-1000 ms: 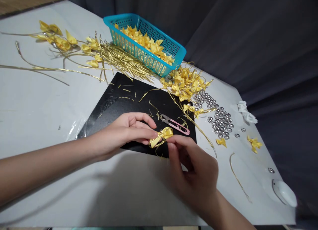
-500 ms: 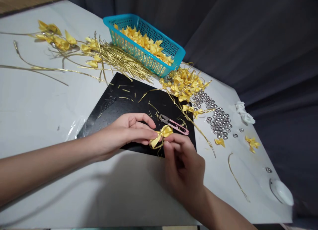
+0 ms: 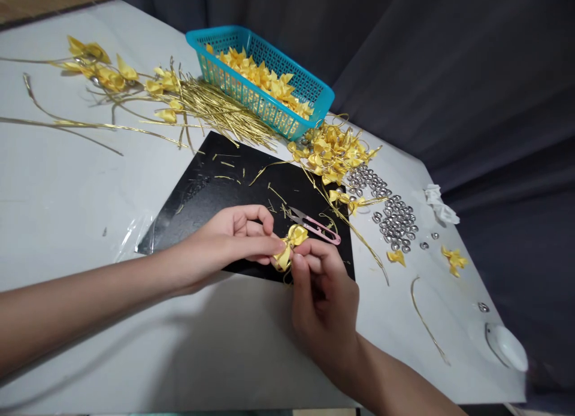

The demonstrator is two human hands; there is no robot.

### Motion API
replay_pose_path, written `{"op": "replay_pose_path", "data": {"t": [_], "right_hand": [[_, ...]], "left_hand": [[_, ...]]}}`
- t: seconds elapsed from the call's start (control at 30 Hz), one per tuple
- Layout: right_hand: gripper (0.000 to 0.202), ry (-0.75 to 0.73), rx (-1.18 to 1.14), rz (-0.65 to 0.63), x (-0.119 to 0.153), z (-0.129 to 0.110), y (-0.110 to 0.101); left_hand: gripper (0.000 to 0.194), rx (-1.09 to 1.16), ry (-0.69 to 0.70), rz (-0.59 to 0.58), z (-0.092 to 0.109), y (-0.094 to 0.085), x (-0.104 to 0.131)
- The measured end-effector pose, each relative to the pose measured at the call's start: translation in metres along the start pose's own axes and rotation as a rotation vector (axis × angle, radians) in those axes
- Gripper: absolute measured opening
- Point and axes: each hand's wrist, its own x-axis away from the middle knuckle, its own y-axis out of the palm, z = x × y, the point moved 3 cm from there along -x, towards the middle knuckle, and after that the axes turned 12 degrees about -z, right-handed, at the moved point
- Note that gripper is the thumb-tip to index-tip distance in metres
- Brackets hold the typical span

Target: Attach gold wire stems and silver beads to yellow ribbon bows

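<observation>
A yellow ribbon bow [image 3: 294, 235] with thin gold cord around it is held above the near edge of a black mat [image 3: 188, 206]. My left hand [image 3: 238, 236] pinches the bow's left side between thumb and fingers. From the right, the thumb and forefinger of my right hand [image 3: 323, 284] close on the bow's edge or its cord; which of these is hidden by the fingertips. Just beyond the bow lie pink-handled thread snips [image 3: 317, 224], with short gold cord scraps [image 3: 277, 193] about them on the mat.
A blue basket [image 3: 265, 95] of yellow bows stands at the back beside a bundle of gold cords [image 3: 224, 110]. Right of the mat are a heap of corded bows [image 3: 336, 149] and many small silver pieces [image 3: 398, 221]. A white rounded object [image 3: 507, 347] sits near the right edge.
My right hand has shifted slightly left, closer to my left hand. The bow has turned a little between the fingers, and its cord loop shows less.
</observation>
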Motion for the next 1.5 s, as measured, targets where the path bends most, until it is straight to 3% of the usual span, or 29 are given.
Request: {"op": "replay_pose_path", "data": {"t": [0.37, 0.6, 0.73, 0.9, 1.13, 1.5], "right_hand": [[0.007, 0.085, -0.126, -0.034, -0.0013, 0.0016, 0.0006], [0.010, 0.006, -0.185, 0.013, 0.0002, -0.0018, 0.0012], [0.013, -0.025, -0.166, 0.000, 0.0005, -0.0021, 0.0011], [0.012, 0.004, -0.068, 0.010, 0.0005, 0.0021, 0.0001], [0.011, 0.000, -0.011, 0.012, 0.0014, 0.0019, -0.0008], [0.010, 0.006, -0.045, 0.008, 0.0033, 0.0009, 0.0006]], "left_hand": [[0.024, 0.044, 0.027, -0.045, 0.0010, 0.0015, -0.0003], [0.025, 0.088, 0.045, -0.108, 0.0010, 0.0049, -0.0015], [0.014, 0.046, 0.053, -0.129, 0.0009, 0.0039, 0.0005], [0.005, -0.068, 0.082, -0.051, 0.0033, 0.0035, 0.0024], [0.020, -0.161, 0.060, 0.068, 0.0022, 0.0037, 0.0029], [0.019, -0.228, 0.069, 0.162, 0.0036, 0.0042, 0.0050]]}}
